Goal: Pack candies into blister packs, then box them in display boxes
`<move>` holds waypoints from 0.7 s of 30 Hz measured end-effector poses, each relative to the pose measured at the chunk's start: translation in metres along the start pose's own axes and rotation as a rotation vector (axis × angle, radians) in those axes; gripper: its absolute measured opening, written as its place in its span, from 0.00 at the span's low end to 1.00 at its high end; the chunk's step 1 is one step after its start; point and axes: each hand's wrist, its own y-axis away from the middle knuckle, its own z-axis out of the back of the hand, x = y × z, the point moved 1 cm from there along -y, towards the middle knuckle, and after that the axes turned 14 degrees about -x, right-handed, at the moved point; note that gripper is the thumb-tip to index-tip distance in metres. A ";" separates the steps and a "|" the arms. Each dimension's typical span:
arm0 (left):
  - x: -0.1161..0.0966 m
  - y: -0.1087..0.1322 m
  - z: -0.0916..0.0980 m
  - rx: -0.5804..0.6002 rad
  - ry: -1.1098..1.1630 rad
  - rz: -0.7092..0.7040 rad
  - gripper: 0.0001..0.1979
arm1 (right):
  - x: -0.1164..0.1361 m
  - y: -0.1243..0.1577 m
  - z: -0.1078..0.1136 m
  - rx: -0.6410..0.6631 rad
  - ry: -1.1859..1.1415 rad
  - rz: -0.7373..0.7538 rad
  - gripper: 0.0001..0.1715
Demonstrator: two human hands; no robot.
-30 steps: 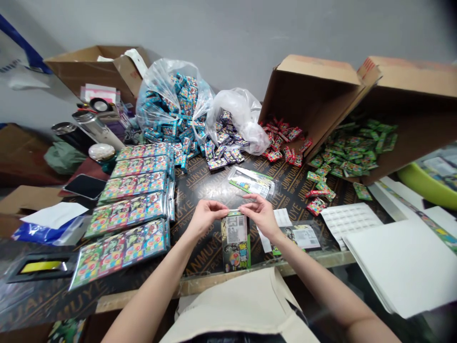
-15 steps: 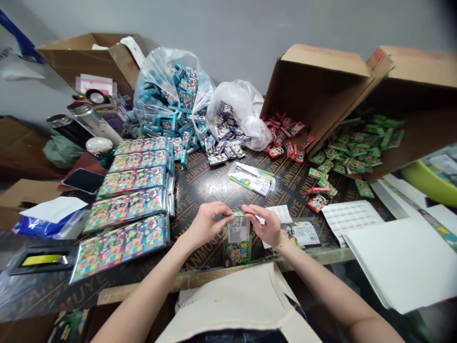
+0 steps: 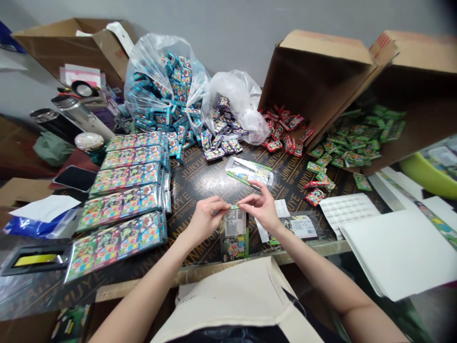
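My left hand (image 3: 205, 218) and my right hand (image 3: 262, 208) both pinch the top edge of a clear plastic packet (image 3: 234, 233) that hangs upright over the table's near edge. The packet holds colourful card packs and shows a white label. Just beyond my right hand lies another flat clear packet (image 3: 250, 172), and a third labelled packet (image 3: 302, 227) rests to its right by a white slip of paper (image 3: 282, 209).
Rows of filled packets (image 3: 124, 200) lie at the left. Behind are a bag of blue packs (image 3: 167, 90), a bag of purple packs (image 3: 228, 128), a tipped box with red packs (image 3: 285, 133) and another with green packs (image 3: 357, 143). White sheets (image 3: 396, 252) lie right.
Both hands stayed on the packet's top edge and drew closer together, pinching it. The camera tilted slightly, shifting the scene downward and leftward.
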 end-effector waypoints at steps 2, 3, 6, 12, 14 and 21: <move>0.000 0.000 -0.001 -0.004 0.003 0.011 0.08 | -0.002 -0.004 -0.001 0.020 -0.016 -0.058 0.36; 0.000 0.001 -0.002 -0.004 0.004 0.018 0.08 | -0.003 -0.005 -0.002 0.031 -0.015 -0.069 0.35; 0.002 0.003 -0.004 -0.019 0.006 0.038 0.08 | -0.007 0.002 -0.001 0.015 0.028 0.027 0.28; 0.003 0.006 -0.008 -0.046 -0.040 0.054 0.05 | 0.002 0.006 0.006 -0.005 0.228 0.288 0.20; 0.003 0.006 -0.009 -0.045 -0.047 0.054 0.05 | 0.017 -0.009 0.009 -0.057 0.325 0.336 0.16; 0.003 0.006 -0.011 -0.119 0.000 0.119 0.03 | 0.046 -0.049 -0.006 0.627 0.364 0.044 0.14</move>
